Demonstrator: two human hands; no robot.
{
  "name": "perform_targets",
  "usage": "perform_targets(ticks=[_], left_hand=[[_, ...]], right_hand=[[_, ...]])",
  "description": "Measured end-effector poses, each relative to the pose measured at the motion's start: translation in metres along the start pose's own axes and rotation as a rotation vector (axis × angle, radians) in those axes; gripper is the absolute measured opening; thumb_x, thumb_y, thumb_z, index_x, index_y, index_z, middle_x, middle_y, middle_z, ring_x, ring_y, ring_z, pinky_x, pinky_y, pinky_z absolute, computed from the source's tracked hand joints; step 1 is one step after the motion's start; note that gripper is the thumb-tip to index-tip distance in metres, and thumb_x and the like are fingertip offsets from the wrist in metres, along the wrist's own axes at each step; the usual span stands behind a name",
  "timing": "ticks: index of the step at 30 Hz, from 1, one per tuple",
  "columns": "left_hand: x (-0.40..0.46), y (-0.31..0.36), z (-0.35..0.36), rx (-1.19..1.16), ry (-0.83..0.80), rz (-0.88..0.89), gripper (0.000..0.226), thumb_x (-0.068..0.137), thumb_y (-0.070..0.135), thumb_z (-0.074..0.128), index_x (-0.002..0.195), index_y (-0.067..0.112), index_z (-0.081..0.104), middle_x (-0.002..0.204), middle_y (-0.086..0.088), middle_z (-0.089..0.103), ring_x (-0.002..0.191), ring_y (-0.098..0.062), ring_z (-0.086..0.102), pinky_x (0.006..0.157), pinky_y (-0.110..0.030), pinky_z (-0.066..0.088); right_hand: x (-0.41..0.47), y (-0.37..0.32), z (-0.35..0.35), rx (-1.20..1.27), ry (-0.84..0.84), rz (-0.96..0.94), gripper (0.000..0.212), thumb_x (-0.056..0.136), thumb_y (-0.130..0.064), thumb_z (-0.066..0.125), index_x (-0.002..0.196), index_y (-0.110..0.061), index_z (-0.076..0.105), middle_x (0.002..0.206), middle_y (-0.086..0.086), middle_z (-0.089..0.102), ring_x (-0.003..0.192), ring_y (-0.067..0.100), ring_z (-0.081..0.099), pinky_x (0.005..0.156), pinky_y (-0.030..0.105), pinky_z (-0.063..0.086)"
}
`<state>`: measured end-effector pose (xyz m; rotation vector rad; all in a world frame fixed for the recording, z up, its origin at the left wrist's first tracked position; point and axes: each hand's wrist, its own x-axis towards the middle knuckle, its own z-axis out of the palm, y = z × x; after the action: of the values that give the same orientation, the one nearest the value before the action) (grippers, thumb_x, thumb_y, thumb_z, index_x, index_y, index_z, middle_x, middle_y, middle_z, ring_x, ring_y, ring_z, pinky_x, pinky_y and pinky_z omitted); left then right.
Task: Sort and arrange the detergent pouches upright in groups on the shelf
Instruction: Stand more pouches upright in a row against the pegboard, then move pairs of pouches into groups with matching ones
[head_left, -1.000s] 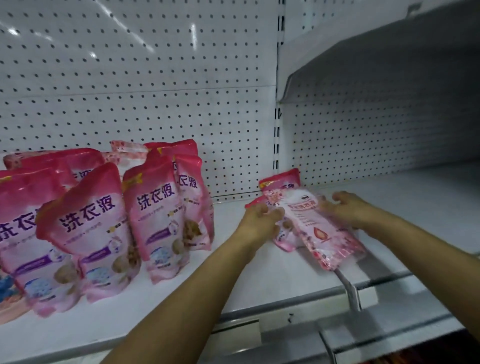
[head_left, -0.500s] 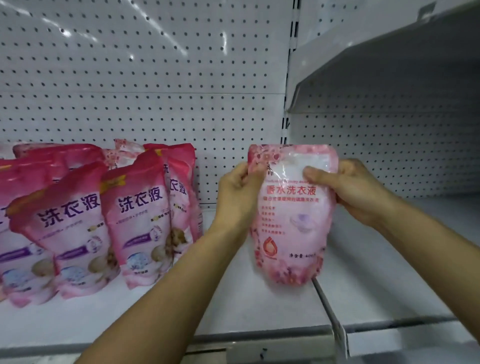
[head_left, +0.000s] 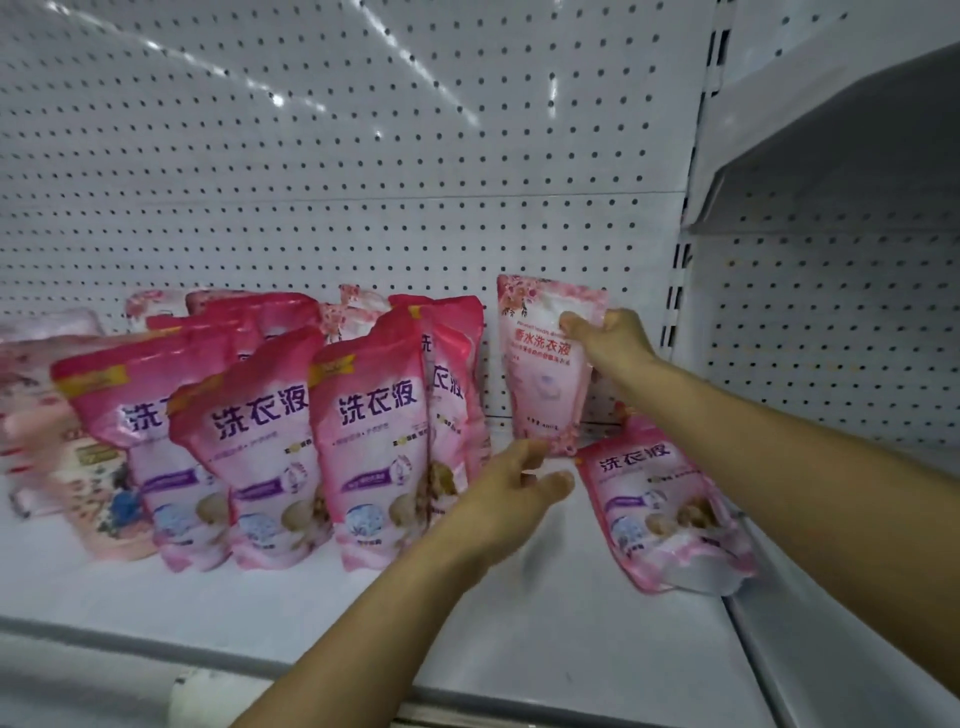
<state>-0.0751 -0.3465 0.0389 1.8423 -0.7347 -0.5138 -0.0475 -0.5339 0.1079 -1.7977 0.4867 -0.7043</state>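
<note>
A pale pink floral detergent pouch (head_left: 545, 364) stands upright against the pegboard at the back of the white shelf (head_left: 571, 623). My right hand (head_left: 608, 340) grips its upper right part. My left hand (head_left: 511, 491) hovers just below its bottom edge, fingers loosely curled and blurred, holding nothing. A darker pink pouch (head_left: 660, 509) lies tilted on the shelf under my right forearm. Several darker pink pouches (head_left: 374, 431) stand upright in a group to the left.
Paler floral and peach pouches (head_left: 98, 493) sit at the far left and behind the group. A perforated back panel (head_left: 363, 182) closes the bay. An upright post (head_left: 680, 312) and a neighbouring shelf bay (head_left: 831, 312) lie to the right.
The pale pouch went from held in mid-air by both hands to standing at the back of the shelf. My left hand let go and dropped below it. The view shifted left.
</note>
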Motion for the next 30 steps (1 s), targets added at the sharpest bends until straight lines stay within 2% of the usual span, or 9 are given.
perform_targets(ticks=[2,5,6,10,15,17,21,26,30], left_hand=[[0.005,-0.001,0.008,0.028,-0.051,-0.031,0.05,0.099,0.035,0.055,0.146,0.027,0.041,0.146,0.007,0.043,0.129,-0.013,0.044,0.105,-0.029,0.037],[0.014,-0.001,0.02,0.042,-0.103,-0.093,0.053,0.098,0.036,0.057,0.147,0.026,0.04,0.152,0.004,0.04,0.133,-0.017,0.044,0.104,-0.03,0.039],[0.017,-0.001,0.025,0.029,-0.121,-0.119,0.052,0.098,0.035,0.058,0.146,0.026,0.04,0.152,0.003,0.04,0.132,-0.019,0.046,0.102,-0.029,0.04],[0.035,0.003,0.045,-0.23,-0.113,-0.234,0.039,0.096,0.025,0.062,0.131,0.018,0.046,0.116,0.001,0.06,0.097,-0.015,0.061,0.094,-0.034,0.05],[0.055,0.008,0.06,-0.648,-0.026,-0.413,0.003,0.097,0.01,0.058,0.094,0.012,0.056,0.063,-0.004,0.07,0.07,-0.02,0.064,0.074,-0.038,0.057],[0.058,0.007,0.065,-0.696,-0.016,-0.428,0.001,0.096,0.01,0.059,0.095,0.01,0.057,0.064,-0.009,0.067,0.065,-0.02,0.061,0.067,-0.034,0.054],[0.063,0.002,0.068,-0.665,0.03,-0.448,0.013,0.093,0.021,0.065,0.089,0.011,0.059,0.061,-0.006,0.058,0.045,-0.014,0.049,0.04,-0.019,0.037],[0.066,0.001,0.075,-0.747,0.048,-0.498,0.043,0.089,0.049,0.066,0.064,0.016,0.056,0.049,0.001,0.049,0.042,-0.01,0.038,0.045,-0.018,0.033],[0.062,0.005,0.083,-0.871,0.135,-0.423,0.029,0.087,0.034,0.073,0.098,0.007,0.067,0.074,-0.007,0.069,0.057,-0.02,0.061,0.062,-0.031,0.054]], right_hand=[[0.003,0.01,0.001,-0.023,-0.074,0.075,0.025,0.097,-0.024,0.056,0.113,-0.006,0.065,0.113,0.011,0.069,0.072,0.01,0.061,0.06,0.023,0.049],[-0.003,0.012,-0.021,-0.164,-0.214,0.115,0.039,0.098,-0.032,0.053,0.131,-0.009,0.055,0.129,0.006,0.061,0.103,0.021,0.06,0.093,0.036,0.049],[-0.006,0.015,-0.033,-0.292,-0.257,0.12,0.045,0.098,-0.035,0.053,0.135,-0.01,0.051,0.13,0.005,0.057,0.11,0.023,0.056,0.095,0.035,0.045],[-0.022,0.053,-0.076,-0.69,-0.237,0.261,0.056,0.089,-0.039,0.065,0.131,-0.004,0.051,0.121,0.011,0.059,0.107,0.026,0.057,0.089,0.033,0.047],[-0.032,0.071,-0.082,-0.17,-0.087,0.42,0.026,0.084,-0.012,0.073,0.106,-0.002,0.063,0.067,0.007,0.056,0.055,0.016,0.05,0.048,0.027,0.041],[-0.039,0.068,-0.081,-0.138,-0.103,0.464,0.006,0.089,-0.009,0.066,0.093,-0.005,0.064,0.053,0.005,0.052,0.044,0.014,0.044,0.04,0.023,0.035],[-0.048,0.072,-0.089,-0.256,-0.114,0.48,0.026,0.09,-0.014,0.065,0.066,-0.007,0.058,0.036,-0.002,0.044,0.03,0.009,0.034,0.033,0.016,0.025],[-0.054,0.076,-0.099,-0.238,-0.226,0.541,0.038,0.093,-0.019,0.058,0.056,-0.01,0.053,0.036,-0.002,0.041,0.026,0.007,0.024,0.035,0.01,0.016],[-0.055,0.065,-0.117,-0.151,-0.351,0.514,0.037,0.094,-0.019,0.056,0.059,-0.01,0.062,0.04,-0.001,0.046,0.026,0.005,0.024,0.036,0.008,0.014]])
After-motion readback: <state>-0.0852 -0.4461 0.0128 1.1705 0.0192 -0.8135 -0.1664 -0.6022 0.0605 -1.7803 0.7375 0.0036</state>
